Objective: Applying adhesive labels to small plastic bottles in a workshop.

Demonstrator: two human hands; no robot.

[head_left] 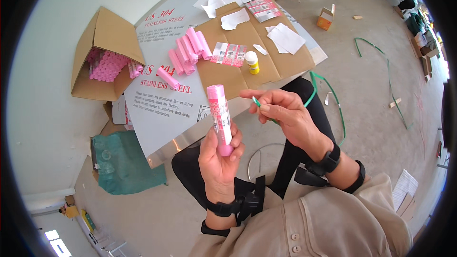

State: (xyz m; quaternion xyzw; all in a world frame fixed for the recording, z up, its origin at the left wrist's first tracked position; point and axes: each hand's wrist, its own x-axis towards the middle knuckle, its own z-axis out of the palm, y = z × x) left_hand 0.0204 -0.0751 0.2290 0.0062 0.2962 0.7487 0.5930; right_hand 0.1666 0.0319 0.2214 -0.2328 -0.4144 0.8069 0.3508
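My left hand [221,162] is wrapped round the lower part of a pink roll [220,119]. The roll stands nearly upright, with a pink, white and silver printed label round its middle. Just right of it, my right hand [288,112] pinches a thin green strip [257,101] whose tip looks white. Whether this joins the green strap [312,90] behind that hand is hidden. On the worktable beyond, a sheet of pink labels [229,54] and a white-capped yellow glue bottle [252,63] rest on flattened cardboard [209,77]. Several plain pink rolls [185,54] lie in a pile left of them.
A tilted cardboard box [108,28] full of pink rolls lies at the table's left. More labels [263,8] and white paper pieces [287,37] are spread farther back. A green sack [126,162] sits on the floor at left. Green strapping [388,66] and a small orange box [325,19] lie right.
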